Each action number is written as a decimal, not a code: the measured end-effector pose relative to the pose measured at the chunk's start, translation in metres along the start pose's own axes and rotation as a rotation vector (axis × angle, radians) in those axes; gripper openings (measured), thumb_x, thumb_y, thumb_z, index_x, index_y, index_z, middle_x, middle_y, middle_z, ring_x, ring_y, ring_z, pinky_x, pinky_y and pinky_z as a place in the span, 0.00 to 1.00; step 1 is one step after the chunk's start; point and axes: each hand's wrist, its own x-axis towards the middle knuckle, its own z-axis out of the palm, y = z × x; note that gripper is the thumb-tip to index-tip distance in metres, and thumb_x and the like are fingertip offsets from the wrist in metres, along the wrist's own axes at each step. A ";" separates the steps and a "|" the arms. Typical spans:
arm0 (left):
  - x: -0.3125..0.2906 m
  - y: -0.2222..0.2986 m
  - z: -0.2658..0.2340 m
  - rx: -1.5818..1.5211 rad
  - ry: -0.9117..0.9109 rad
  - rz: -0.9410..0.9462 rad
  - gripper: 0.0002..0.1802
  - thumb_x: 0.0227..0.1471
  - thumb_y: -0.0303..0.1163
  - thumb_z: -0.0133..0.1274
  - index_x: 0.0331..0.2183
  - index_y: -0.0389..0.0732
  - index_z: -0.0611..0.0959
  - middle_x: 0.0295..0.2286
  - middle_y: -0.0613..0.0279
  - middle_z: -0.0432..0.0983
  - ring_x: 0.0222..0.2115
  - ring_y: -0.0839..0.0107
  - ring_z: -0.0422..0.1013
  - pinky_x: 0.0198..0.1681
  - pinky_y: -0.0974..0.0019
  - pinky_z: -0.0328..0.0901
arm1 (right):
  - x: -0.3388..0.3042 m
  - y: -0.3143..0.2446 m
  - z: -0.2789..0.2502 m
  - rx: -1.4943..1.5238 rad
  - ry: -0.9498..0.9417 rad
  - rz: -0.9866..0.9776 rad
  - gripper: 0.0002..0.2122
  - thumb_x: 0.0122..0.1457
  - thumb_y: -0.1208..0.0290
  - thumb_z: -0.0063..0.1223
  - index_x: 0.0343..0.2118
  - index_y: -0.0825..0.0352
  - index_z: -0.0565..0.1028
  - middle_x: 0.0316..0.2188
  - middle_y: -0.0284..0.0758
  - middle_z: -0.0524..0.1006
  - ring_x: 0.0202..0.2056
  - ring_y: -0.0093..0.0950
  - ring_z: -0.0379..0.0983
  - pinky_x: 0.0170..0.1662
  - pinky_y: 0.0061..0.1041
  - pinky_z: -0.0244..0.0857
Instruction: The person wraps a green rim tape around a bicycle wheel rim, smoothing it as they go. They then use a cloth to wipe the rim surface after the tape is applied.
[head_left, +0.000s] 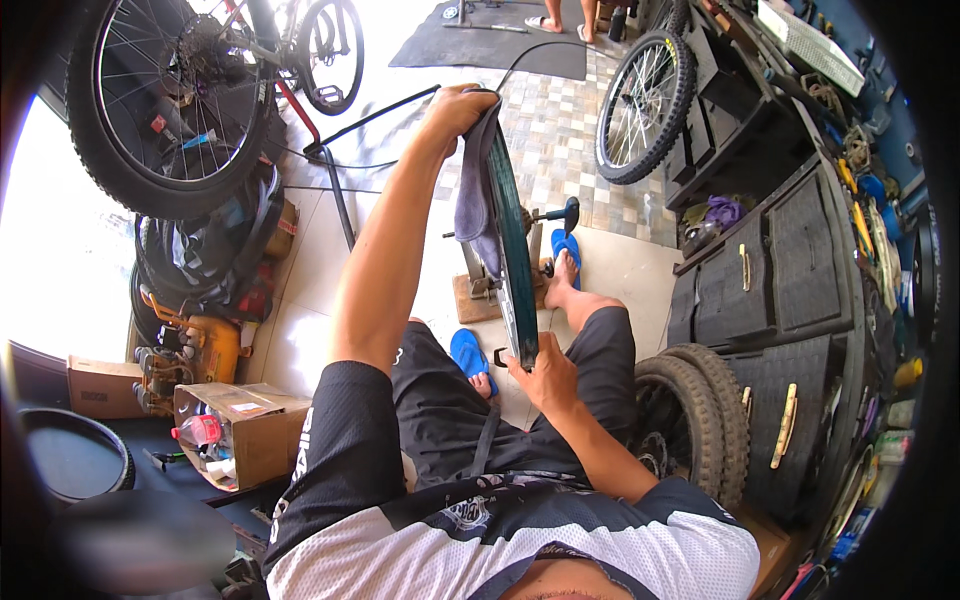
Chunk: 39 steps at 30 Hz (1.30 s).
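Note:
Between my knees a bicycle wheel rim (515, 230) stands nearly edge-on, with a dark teal band along its outer face. It sits at a metal stand on a wooden base (475, 304); a black handle (571, 215) juts out to the right. At the rim's far top, my left hand (465, 112) is closed round a grey cloth (477, 200) that presses over the rim and hangs down its left side. Low on the near end, my right hand (550, 380) grips the rim between thumb and fingers. Part of the stand is hidden behind the wheel.
Bicycle with knobby tyre (150, 190) stands far left; another wheel (648, 108) leans at black drawers (740, 270) on the right. Knobby tyres (715, 425) rest by my right leg. An open cardboard box (265, 435) and orange compressor (210, 345) are left. Another person's legs show far back.

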 end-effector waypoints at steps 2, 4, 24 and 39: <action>-0.001 0.004 0.003 -0.001 0.025 -0.027 0.06 0.55 0.29 0.60 0.33 0.37 0.86 0.24 0.64 0.80 0.22 0.76 0.74 0.26 0.68 0.71 | -0.003 0.008 0.001 -0.059 -0.037 -0.019 0.26 0.55 0.55 0.73 0.46 0.65 0.70 0.35 0.42 0.78 0.35 0.48 0.80 0.37 0.44 0.74; -0.007 -0.004 0.006 0.021 0.088 0.063 0.06 0.54 0.29 0.60 0.31 0.36 0.86 0.24 0.63 0.80 0.21 0.75 0.73 0.25 0.67 0.69 | 0.001 0.015 -0.007 -0.024 -0.137 0.007 0.28 0.53 0.50 0.74 0.45 0.65 0.71 0.36 0.40 0.78 0.35 0.45 0.81 0.37 0.42 0.74; -0.094 -0.020 0.029 0.170 0.173 0.205 0.16 0.46 0.31 0.62 0.16 0.37 0.73 0.14 0.67 0.64 0.18 0.82 0.59 0.20 0.65 0.56 | 0.103 -0.079 -0.064 -0.154 0.028 -0.120 0.29 0.55 0.59 0.69 0.53 0.72 0.67 0.40 0.51 0.80 0.41 0.51 0.81 0.40 0.48 0.75; -0.030 0.007 0.011 0.001 0.058 0.034 0.11 0.51 0.30 0.62 0.33 0.30 0.87 0.24 0.62 0.80 0.20 0.76 0.72 0.23 0.66 0.65 | 0.029 -0.017 -0.020 0.051 0.024 -0.096 0.25 0.54 0.61 0.73 0.48 0.64 0.70 0.34 0.43 0.79 0.37 0.48 0.79 0.39 0.45 0.73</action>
